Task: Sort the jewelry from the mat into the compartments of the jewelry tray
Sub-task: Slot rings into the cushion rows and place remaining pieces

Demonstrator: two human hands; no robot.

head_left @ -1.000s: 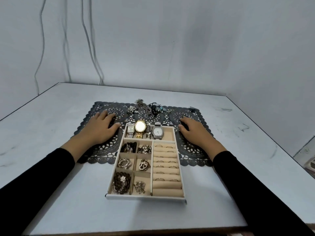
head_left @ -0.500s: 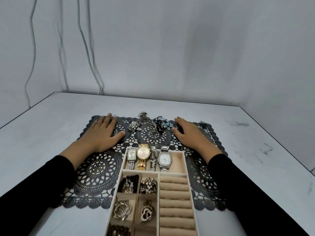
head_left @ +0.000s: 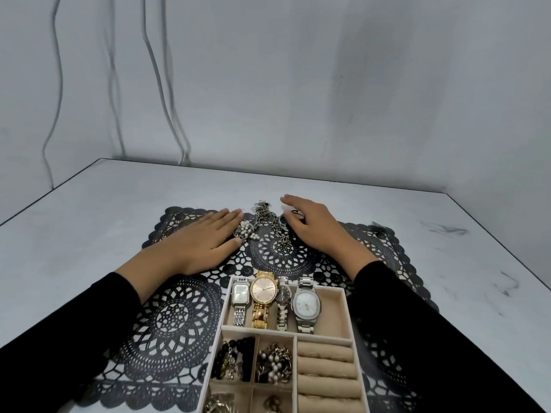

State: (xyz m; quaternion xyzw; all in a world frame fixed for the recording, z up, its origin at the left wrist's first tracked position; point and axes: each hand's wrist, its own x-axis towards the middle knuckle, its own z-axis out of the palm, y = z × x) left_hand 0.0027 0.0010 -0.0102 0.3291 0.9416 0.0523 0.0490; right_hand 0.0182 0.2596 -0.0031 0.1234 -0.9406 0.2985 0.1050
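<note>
Fingers (head_left: 222, 219) of the left hand (head_left: 202, 242) lie straight and close together, palm flat on the black lace mat (head_left: 179, 317), the thumb tip just beside a pearl cluster piece (head_left: 247, 231). On the other side the right hand (head_left: 313, 228) has loose, lightly arched fingers over the far end of the loose jewelry, covering a dark cord (head_left: 295, 211). From where I stand it grips nothing.

Between the two hands a tangle of metal chains (head_left: 265, 217) lies on the mat near its far edge.

Closer to the person the jewelry tray (head_left: 347, 311) sits on the mat. Its far compartment holds four watches side by side: a rectangular silver watch (head_left: 241, 295), a gold watch (head_left: 264, 290), a small narrow watch (head_left: 283, 293) and a rounded silver watch (head_left: 306, 304). Below these are dark beads (head_left: 235, 357), a pearl-and-chain piece (head_left: 274, 363) and beige ring rolls (head_left: 325, 353). Everything rests on a pale table (head_left: 89, 219). Black sleeves cover both forearms.
</note>
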